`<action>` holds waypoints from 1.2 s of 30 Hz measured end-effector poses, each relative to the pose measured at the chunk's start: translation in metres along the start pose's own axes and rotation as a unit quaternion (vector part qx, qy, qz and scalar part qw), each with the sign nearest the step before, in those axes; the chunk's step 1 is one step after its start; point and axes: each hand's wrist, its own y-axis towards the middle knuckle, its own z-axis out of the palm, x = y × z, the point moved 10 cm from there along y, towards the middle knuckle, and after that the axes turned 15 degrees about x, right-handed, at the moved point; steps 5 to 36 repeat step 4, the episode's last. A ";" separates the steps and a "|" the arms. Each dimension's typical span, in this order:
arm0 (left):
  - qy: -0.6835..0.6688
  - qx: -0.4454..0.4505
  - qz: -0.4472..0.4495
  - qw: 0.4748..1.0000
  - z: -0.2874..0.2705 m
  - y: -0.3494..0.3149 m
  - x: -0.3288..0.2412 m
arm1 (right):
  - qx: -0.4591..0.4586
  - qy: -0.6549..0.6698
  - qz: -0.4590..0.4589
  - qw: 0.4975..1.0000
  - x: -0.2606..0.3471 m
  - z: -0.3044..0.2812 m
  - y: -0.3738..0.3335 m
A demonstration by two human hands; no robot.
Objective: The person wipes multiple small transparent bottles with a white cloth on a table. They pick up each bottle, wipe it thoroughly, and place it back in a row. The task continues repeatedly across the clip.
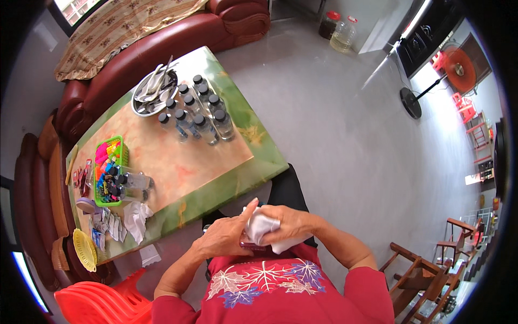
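In front of my red shirt, close to the table's near edge, my two hands meet. My left hand (222,235) is closed around a clear bottle-like thing (251,244), mostly hidden, with the red of the shirt showing through. My right hand (294,220) grips a white cloth (263,225) and presses it over that thing; a loose end hangs below the fingers. On the table, several clear bottles with dark caps (202,123) stand grouped near the far right corner. More clear bottles (135,182) are beside a green basket (124,156) of colourful small items.
The marble-patterned table (183,162) also holds a metal bowl (141,112) of spoons, crumpled white tissue (137,220), sachets (112,224) and a yellow basket (84,249). Red plastic stools (102,305) stand at lower left. A standing fan (458,70) and wooden chair (418,275) are right.
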 end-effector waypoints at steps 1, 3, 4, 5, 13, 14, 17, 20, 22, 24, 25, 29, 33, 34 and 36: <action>0.006 -0.013 0.017 1.000 0.001 0.001 -0.002 | 0.054 0.148 0.020 0.987 -0.008 0.007 0.001; 0.017 -0.037 0.056 0.998 0.002 0.003 -0.003 | 0.058 0.170 0.007 0.984 -0.022 0.006 0.001; 0.010 -0.046 0.061 0.997 0.002 0.003 -0.001 | 0.052 0.175 0.009 0.983 -0.024 0.007 -0.004; 0.010 -0.046 0.061 0.997 0.002 0.003 -0.001 | 0.052 0.175 0.009 0.983 -0.024 0.007 -0.004; 0.010 -0.046 0.061 0.997 0.002 0.003 -0.001 | 0.052 0.175 0.009 0.983 -0.024 0.007 -0.004; 0.010 -0.046 0.061 0.997 0.002 0.003 -0.001 | 0.052 0.175 0.009 0.983 -0.024 0.007 -0.004; 0.010 -0.046 0.061 0.997 0.002 0.003 -0.001 | 0.052 0.175 0.009 0.983 -0.024 0.007 -0.004; 0.010 -0.046 0.061 0.997 0.002 0.003 -0.001 | 0.052 0.175 0.009 0.983 -0.024 0.007 -0.004; 0.010 -0.046 0.061 0.997 0.002 0.003 -0.001 | 0.052 0.175 0.009 0.983 -0.024 0.007 -0.004; 0.010 -0.046 0.061 0.997 0.002 0.003 -0.001 | 0.052 0.175 0.009 0.983 -0.024 0.007 -0.004; 0.010 -0.046 0.061 0.997 0.002 0.003 -0.001 | 0.052 0.175 0.009 0.983 -0.024 0.007 -0.004; 0.010 -0.046 0.061 0.997 0.002 0.003 -0.001 | 0.052 0.175 0.009 0.983 -0.024 0.007 -0.004; 0.010 -0.046 0.061 0.997 0.002 0.003 -0.001 | 0.052 0.175 0.009 0.983 -0.024 0.007 -0.004; 0.010 -0.046 0.061 0.997 0.002 0.003 -0.001 | 0.052 0.175 0.009 0.983 -0.024 0.007 -0.004; 0.010 -0.046 0.061 0.997 0.002 0.003 -0.001 | 0.052 0.175 0.009 0.983 -0.024 0.007 -0.004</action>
